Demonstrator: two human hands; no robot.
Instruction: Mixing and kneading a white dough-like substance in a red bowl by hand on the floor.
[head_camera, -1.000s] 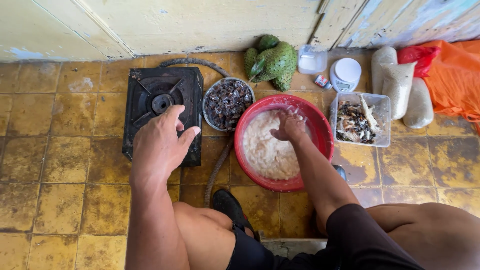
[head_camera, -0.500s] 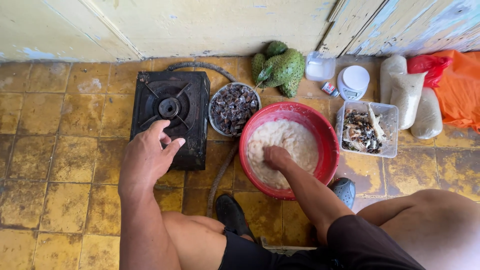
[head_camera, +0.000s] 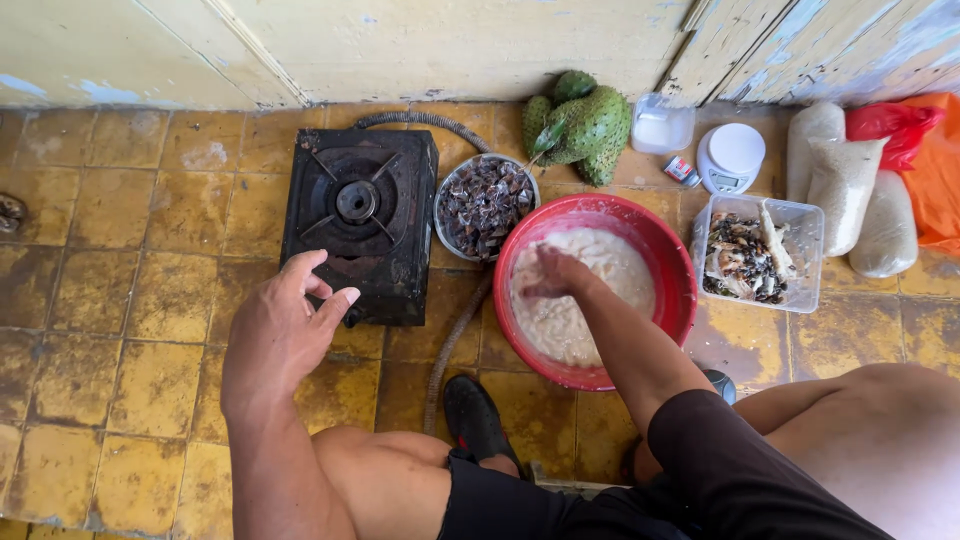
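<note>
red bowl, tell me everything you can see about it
The red bowl is a round, wide basin, plastic by its look, sitting upright on the yellow tiled floor between a smaller metal bowl of dark pieces and a clear tub. It holds a pale, wet, grainy mixture over most of its bottom. The right hand is down in the mixture; the forearm crosses the near rim.

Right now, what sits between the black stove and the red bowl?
In the head view, a round metal dish of dark pieces sits between the black stove and the red bowl, with a ribbed hose running down just below it.
</note>
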